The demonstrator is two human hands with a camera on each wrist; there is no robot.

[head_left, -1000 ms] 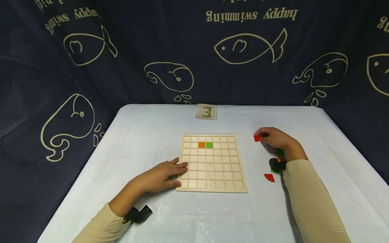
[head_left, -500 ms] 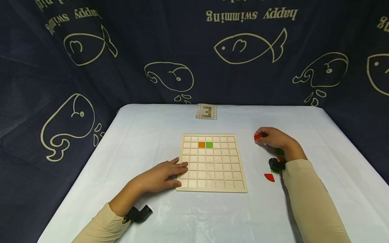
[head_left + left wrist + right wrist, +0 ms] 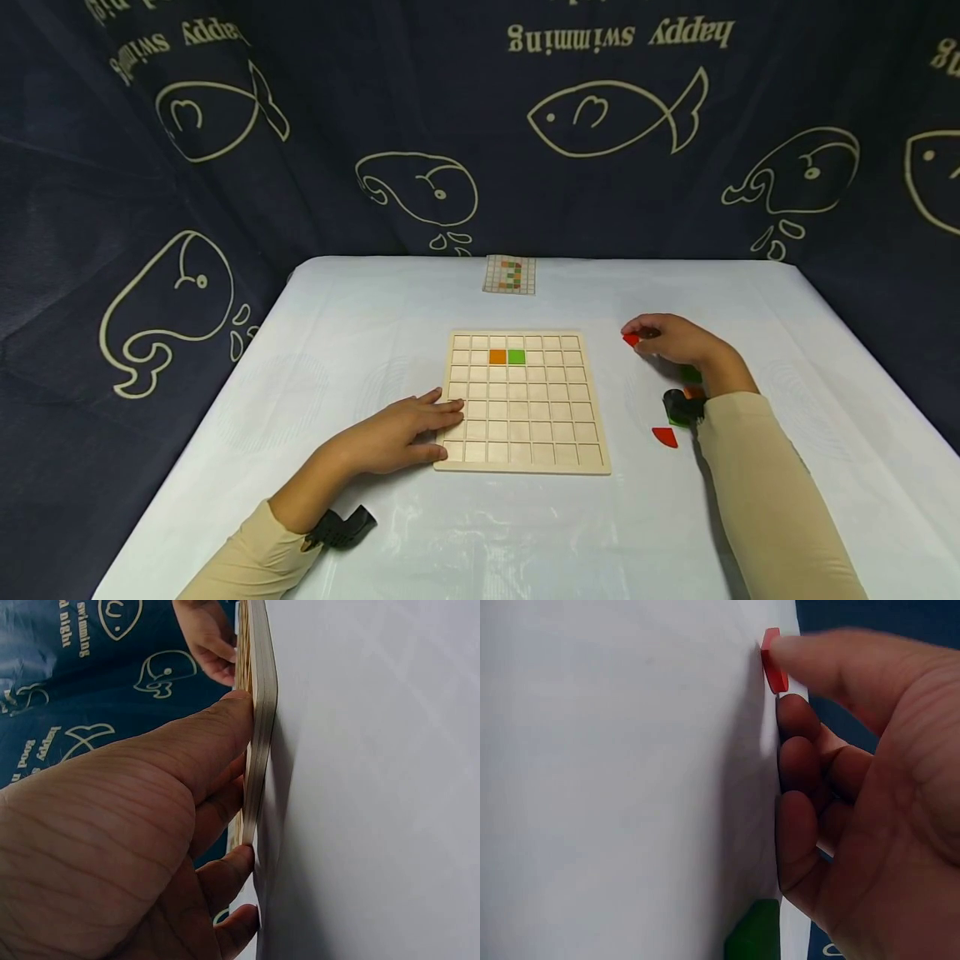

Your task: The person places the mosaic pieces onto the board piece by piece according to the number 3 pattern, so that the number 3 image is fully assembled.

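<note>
In the head view my left hand lies over the left edge of a wooden grid board. Its fingers are extended on the board, and the thumb touches the side edge in the left wrist view. The board bears an orange square tile and a green square tile, side by side near the top. Right of the board, my right hand pinches a small red tile at the tabletop between thumb and fingers. The right wrist view shows the thumb partly covering this red tile.
Under the right wrist lie a green tile, an orange tile and another green tile, partly hidden. A red quarter-circle tile lies nearer. A small pattern card lies at the white table's far edge.
The red tile has turned in my right fingers and shifted slightly left, its tip now showing below the fingertips. My left hand and the board have stayed in place.
</note>
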